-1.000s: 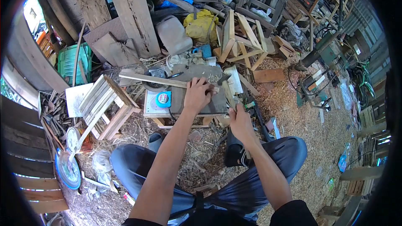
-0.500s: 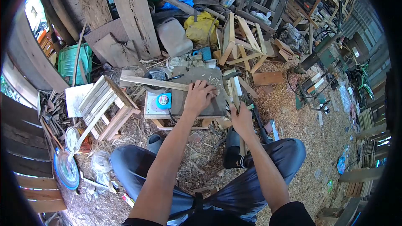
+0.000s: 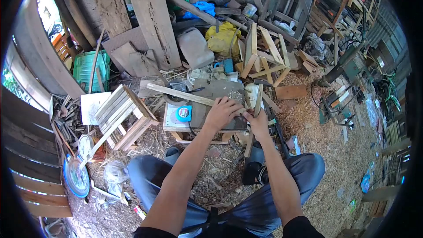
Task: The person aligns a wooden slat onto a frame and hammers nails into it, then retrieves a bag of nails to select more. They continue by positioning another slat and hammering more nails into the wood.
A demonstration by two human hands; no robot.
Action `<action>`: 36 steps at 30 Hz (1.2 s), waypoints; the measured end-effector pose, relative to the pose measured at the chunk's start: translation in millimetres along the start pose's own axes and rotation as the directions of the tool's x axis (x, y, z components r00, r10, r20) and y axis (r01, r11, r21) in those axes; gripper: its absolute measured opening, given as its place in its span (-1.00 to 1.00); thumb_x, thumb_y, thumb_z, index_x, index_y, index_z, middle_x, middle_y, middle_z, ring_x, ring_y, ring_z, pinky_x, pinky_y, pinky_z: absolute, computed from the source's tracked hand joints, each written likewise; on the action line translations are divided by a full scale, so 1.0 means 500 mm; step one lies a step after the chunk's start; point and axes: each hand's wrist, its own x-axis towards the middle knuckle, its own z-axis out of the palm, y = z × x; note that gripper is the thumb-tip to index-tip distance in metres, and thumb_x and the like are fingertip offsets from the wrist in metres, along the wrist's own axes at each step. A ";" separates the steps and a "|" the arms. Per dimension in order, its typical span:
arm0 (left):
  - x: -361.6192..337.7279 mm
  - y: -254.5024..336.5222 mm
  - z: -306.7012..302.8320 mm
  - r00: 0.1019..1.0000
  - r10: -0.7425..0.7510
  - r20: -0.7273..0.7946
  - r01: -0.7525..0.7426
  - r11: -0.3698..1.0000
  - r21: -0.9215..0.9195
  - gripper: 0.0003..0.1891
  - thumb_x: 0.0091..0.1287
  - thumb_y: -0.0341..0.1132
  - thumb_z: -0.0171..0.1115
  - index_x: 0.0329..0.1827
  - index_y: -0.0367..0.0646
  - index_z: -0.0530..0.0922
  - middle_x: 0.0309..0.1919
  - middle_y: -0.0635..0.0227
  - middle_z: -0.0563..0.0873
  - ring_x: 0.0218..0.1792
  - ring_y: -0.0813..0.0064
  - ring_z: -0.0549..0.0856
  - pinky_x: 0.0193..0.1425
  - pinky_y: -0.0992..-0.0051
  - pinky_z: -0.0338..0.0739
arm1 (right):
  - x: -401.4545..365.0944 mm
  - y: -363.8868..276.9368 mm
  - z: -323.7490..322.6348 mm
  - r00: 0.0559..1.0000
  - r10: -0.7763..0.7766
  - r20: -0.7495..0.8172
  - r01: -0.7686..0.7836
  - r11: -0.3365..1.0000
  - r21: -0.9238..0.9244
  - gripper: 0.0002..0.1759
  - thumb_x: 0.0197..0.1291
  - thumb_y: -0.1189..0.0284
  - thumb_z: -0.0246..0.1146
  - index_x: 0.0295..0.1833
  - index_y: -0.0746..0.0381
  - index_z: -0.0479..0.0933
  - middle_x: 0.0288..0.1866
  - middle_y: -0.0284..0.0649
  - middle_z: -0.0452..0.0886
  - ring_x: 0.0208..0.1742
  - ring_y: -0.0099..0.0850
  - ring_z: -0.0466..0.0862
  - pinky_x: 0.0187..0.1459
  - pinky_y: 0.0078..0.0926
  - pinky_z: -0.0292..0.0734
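My left hand (image 3: 224,113) is closed over the right end of a long pale wooden strip (image 3: 180,94), which slants across the low work table (image 3: 220,87). Just right of it, my right hand (image 3: 258,121) grips a second wooden strip (image 3: 249,144) that stands nearly upright in the view. This strip crosses close to the end of the first one; whether the two touch is hidden by my fingers. A turquoise tape measure (image 3: 183,113) sits on the table's white left corner. A dark pen-like tool (image 3: 196,90) lies behind the long strip.
A slatted wooden stool (image 3: 125,117) lies tipped to the left. Behind the table are a grey plastic jug (image 3: 195,47), a yellow bag (image 3: 223,39) and a wooden frame (image 3: 265,55). A green machine (image 3: 341,68) stands at the right, with wood shavings (image 3: 304,121) over the floor.
The view has swung slightly left. My right hand has come nearer to my left hand, bringing its strip beside the end of the long strip. Both hands keep their hold.
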 end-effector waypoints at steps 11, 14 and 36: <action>0.038 -0.010 -0.062 0.984 0.157 -0.083 -0.152 0.986 0.066 -0.66 0.15 -0.31 0.22 0.03 0.08 0.59 -0.16 0.48 0.55 0.03 0.43 0.48 0.09 0.37 0.30 | 0.003 -0.038 0.002 0.992 0.024 0.128 -0.069 0.927 0.368 -0.70 0.23 0.57 0.24 0.05 0.40 0.40 -0.13 -0.17 0.57 -0.18 -0.39 0.66 -0.16 -0.41 0.70; 0.059 -0.001 -0.136 0.967 0.248 -0.053 -0.242 0.966 0.097 -0.52 0.07 -0.43 0.21 0.13 0.08 0.55 -0.11 0.46 0.53 0.05 0.40 0.46 0.18 0.34 0.29 | 0.010 -0.082 0.003 0.986 -0.125 0.108 0.070 0.909 0.411 -0.68 0.21 0.58 0.25 0.05 0.42 0.41 -0.10 -0.14 0.58 -0.14 -0.36 0.67 -0.08 -0.41 0.69; -0.329 -0.123 -0.555 0.819 -0.499 -0.284 0.536 0.841 0.068 -0.68 0.11 -0.36 0.31 -0.02 -0.08 0.59 -0.13 0.26 0.62 -0.14 0.09 0.66 -0.09 0.21 0.56 | -0.015 -0.246 0.498 0.879 -0.123 0.460 -0.058 0.931 0.361 -0.75 0.12 0.66 0.27 -0.15 0.41 0.34 -0.22 -0.08 0.54 -0.23 -0.24 0.71 -0.24 -0.40 0.74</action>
